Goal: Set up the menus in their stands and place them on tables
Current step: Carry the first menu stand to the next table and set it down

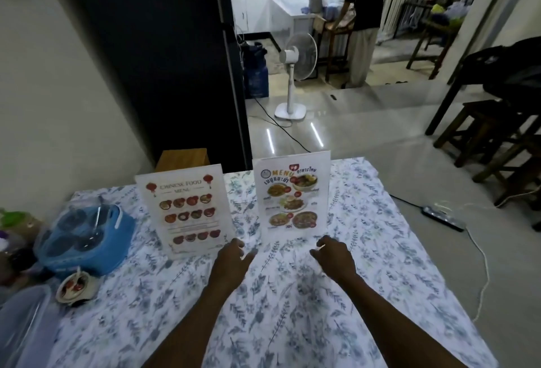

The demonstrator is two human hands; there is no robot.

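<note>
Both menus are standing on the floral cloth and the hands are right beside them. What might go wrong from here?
1. The left hand sits between the Chinese food menu and the Thai menu; a careless pull back may knock one over.
2. The Thai menu stands close to the far table edge, so a push could send it off.
3. The tablecloth could drag and topple the stands.

Dim room: cream plaster wall (44, 89) left, black panel (152, 60) beside it. Glossy pale tiled floor (366, 133) reflects light strips. White pedestal fan (295, 74) mid-floor; dark wooden stools (480, 133) right; white kitchen counter (272, 13) behind.
</note>
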